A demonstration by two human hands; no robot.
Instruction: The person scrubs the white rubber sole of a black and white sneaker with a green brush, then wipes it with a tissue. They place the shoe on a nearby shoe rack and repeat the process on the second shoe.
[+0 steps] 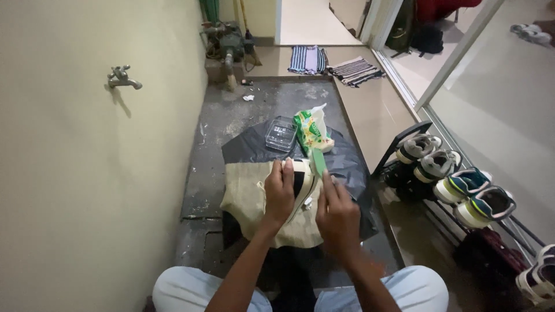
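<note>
Head-camera view is looking down on a person sitting with pale-trousered knees apart over a dark, stained concrete floor (243, 115) in a narrow wash area. Spread on that floor are a black plastic sheet (347, 162) and, lying on it, a beige coarse-woven cloth (245, 196). Over the cloth, the left hand (279, 193) is closing around a cream and black sneaker (302, 180), gripping it from the side. The right hand (337, 215) is pinching a green-handled brush (318, 162), its upper end pointing away just above the shoe. Beyond the shoe, a clear plastic container (281, 133) is sitting on the black sheet, beside a green and white soft plastic pouch (311, 130) standing open. A metal tap (122, 77) is sticking out of the cream wall on the left, and a water pump (228, 46) is standing at the far end. Striped floor mats (332, 65) are lying by the doorway. To the right, a black shoe rack (404, 147) is holding several pairs of sports shoes (462, 188).
</note>
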